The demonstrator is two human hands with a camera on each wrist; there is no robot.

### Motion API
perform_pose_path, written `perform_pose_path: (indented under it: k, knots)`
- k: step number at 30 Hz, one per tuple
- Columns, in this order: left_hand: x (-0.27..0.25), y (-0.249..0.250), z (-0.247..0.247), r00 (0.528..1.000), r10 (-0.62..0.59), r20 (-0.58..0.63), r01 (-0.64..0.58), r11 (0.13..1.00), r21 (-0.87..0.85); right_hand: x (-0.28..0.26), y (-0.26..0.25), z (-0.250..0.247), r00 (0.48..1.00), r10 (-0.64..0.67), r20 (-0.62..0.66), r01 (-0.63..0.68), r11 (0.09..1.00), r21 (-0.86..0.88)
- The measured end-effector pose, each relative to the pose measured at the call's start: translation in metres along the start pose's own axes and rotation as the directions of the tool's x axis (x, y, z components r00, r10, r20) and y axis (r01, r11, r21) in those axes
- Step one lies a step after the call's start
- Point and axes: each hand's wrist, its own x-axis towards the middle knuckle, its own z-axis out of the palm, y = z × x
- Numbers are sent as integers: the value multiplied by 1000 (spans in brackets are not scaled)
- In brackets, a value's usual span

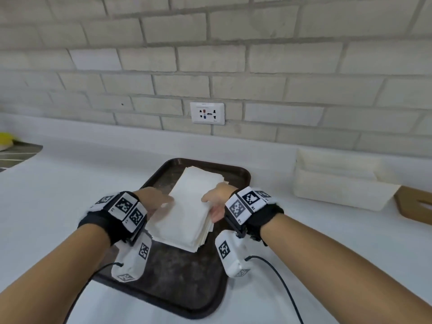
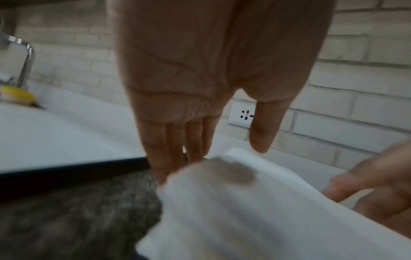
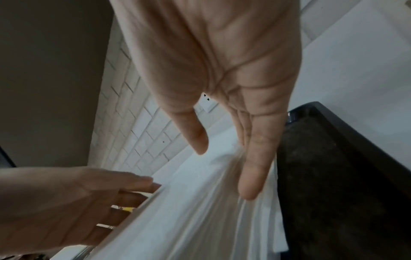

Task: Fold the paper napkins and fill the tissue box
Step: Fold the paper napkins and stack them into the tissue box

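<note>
Hands (image 1: 155, 198) flanking napkin stack (image 1: 189, 206) edges

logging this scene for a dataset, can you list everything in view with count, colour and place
napkin stack: one stack, white, on the tray, a hand at each side
tray: one, dark brown, on the counter in front of the person
tissue box: one, white, on the counter to the right, by the wall
wooden board: one, light brown, right edge, partly cut off
wall socket: one, white, on the brick wall behind the tray
yellow thing: one, far left edge, too cut off to identify
counter: one, white
left hand: open, fingers straight against the stack's left side
right hand: open, fingers straight along the stack's right side
</note>
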Motion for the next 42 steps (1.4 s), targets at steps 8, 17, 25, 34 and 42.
perform_pose_path:
  k: [8, 17, 25, 34, 42]
  knots:
    - [12, -5, 17, 999, -28, 34, 33, 984, -173, -3, 10, 6, 996, 80, 49, -93, 892, 443]
    - [20, -1, 18, 999, 30, 16, -26, 974, -227, 6, 17, 17, 994, 101, -48, -86, 962, 259]
    - [21, 6, 22, 995, 87, -39, -95, 955, -281, 16, 21, 15, 995, 62, -83, -29, 937, 348]
    - [-5, 23, 18, 963, 264, 57, -229, 910, -346, 21, 36, -20, 957, -126, -260, 164, 978, 132]
    - [-49, 55, 26, 837, 544, 63, -538, 839, -81, -39, 37, -89, 904, -422, 67, 426, 902, -73]
